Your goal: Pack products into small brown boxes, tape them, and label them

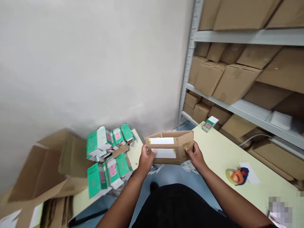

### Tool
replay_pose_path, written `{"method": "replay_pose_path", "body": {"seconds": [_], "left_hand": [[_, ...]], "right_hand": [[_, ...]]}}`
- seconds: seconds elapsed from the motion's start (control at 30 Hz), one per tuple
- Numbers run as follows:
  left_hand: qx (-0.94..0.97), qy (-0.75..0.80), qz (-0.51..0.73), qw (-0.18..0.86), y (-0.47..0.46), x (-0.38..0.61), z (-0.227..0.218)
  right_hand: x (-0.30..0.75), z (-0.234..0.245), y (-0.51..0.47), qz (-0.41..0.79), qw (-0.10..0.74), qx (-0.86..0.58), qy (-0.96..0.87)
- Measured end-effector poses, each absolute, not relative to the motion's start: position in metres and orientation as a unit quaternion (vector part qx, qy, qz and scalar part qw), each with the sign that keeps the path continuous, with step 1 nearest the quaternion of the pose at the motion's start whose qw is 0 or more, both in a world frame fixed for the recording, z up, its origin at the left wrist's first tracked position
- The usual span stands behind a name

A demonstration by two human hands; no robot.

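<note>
A small brown cardboard box [166,161] with two white labels on its near faces is held up in front of me, above the floor between the two tables. My left hand [146,160] grips its left end, thumb on the lower label. At the right end, my right hand [196,155] grips the cardboard with its thumb on the near face. The upper edge looks open, with flaps standing; the inside is hidden from this angle.
Several green-and-white cartons [96,180] stand on the left table beside a large open cardboard box [45,171]. A tape dispenser [236,176] and a small green carton [208,124] lie on the right table [213,152]. Metal shelving [249,37] loaded with cardboard boxes stands behind it.
</note>
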State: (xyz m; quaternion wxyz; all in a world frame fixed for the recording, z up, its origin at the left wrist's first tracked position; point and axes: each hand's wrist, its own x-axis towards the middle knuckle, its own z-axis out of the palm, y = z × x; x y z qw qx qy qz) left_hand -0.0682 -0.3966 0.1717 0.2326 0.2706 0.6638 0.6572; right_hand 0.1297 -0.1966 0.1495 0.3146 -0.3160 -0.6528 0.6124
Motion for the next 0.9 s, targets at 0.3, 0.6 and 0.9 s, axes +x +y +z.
{"method": "replay_pose_path", "body": {"seconds": [0.3, 0.6, 0.9], "left_hand": [[0.399, 0.579, 0.606, 0.372, -0.244, -0.072, 0.139], [0.527, 0.434, 0.534, 0.499, -0.134, -0.107, 0.124], [0.567, 0.485, 0.38, 0.546, -0.051, -0.062, 0.103]], "right_hand": [[0.168, 0.138, -0.124, 0.562, 0.378, -0.413, -0.609], [0.174, 0.145, -0.097, 0.601, 0.353, -0.536, -0.477], [0.215, 0.115, -0.073, 0.543, 0.433, -0.598, -0.401]]}}
